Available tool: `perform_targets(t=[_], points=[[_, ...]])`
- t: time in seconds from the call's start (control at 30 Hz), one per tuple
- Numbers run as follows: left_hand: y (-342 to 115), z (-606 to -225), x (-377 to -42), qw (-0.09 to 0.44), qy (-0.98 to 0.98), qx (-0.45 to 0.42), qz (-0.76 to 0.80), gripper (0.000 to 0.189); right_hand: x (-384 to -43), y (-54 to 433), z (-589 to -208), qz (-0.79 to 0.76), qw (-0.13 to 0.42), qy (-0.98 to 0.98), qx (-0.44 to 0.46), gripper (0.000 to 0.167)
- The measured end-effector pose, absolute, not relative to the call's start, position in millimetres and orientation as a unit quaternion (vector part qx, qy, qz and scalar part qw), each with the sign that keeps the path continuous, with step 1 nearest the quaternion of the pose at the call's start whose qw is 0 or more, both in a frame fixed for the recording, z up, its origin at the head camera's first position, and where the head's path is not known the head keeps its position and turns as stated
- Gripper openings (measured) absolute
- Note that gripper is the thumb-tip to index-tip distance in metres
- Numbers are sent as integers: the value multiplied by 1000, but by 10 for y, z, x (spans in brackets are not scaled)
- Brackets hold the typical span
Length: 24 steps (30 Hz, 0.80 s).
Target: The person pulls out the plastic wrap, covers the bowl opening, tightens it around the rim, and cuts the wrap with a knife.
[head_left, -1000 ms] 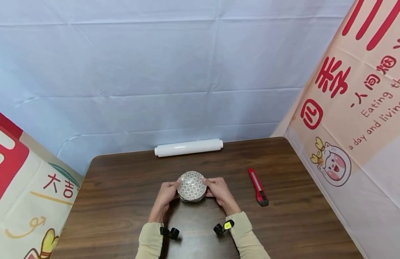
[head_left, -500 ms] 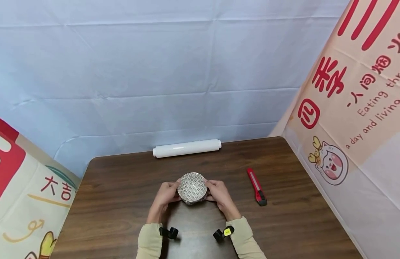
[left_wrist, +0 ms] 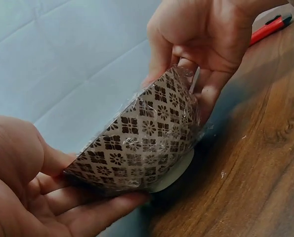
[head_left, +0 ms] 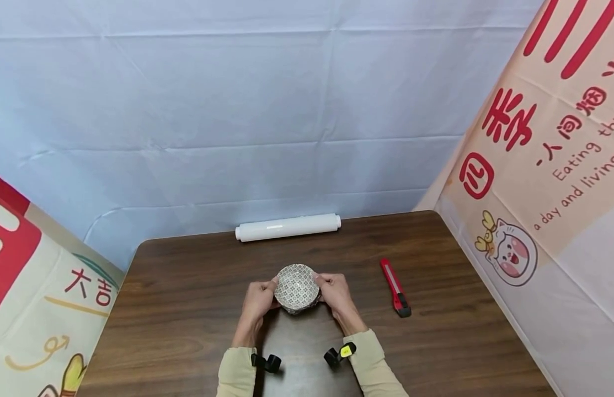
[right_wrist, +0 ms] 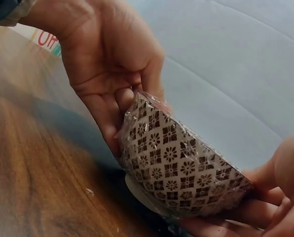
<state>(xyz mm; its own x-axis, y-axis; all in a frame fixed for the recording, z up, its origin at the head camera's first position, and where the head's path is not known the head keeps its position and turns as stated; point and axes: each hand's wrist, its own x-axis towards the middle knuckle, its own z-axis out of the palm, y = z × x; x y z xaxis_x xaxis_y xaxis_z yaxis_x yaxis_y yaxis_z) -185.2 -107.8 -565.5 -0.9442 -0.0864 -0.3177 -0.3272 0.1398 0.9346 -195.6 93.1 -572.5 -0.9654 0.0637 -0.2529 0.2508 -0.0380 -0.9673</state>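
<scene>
A small patterned bowl (head_left: 297, 288), brown motifs on off-white, sits between both hands near the middle of the table. Clear plastic film (left_wrist: 191, 94) clings in wrinkles to its outer side, bunching near the rim. My left hand (head_left: 257, 300) grips the bowl's left side, thumb at the rim and fingers beneath. On the opposite side my right hand (head_left: 337, 293) holds it in the same way. In the left wrist view the bowl (left_wrist: 142, 138) looks tilted, with its pale foot (left_wrist: 174, 173) close to the tabletop; whether it touches cannot be told.
A white roll of film (head_left: 288, 227) lies along the table's back edge. To the right of the hands lies a red utility knife (head_left: 396, 288). Behind the brown wooden table (head_left: 187, 309) hangs a pale cloth (head_left: 212, 110), with printed banners at both sides.
The bowl stays in both hands and has moved only slightly. My left forearm has shifted a little to the right, and fewer fingers show beside the bowl than half a second ago.
</scene>
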Motion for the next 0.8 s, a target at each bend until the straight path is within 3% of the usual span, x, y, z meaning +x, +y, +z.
perform_targets(t=[0.53, 0.7, 0.8], points=[[-1096, -5617, -1811, 43, 751, -168, 637, 34, -1894, 920, -5695, -694, 63, 709, 112, 25], [-1066, -5617, -1750, 7, 794, -185, 579, 40, -1882, 930, -5687, -684, 69, 717, 117, 29], [-1010, -5585, -1644, -4, 827, -184, 531, 55, -1856, 941, -5702, -652, 66, 747, 113, 33]])
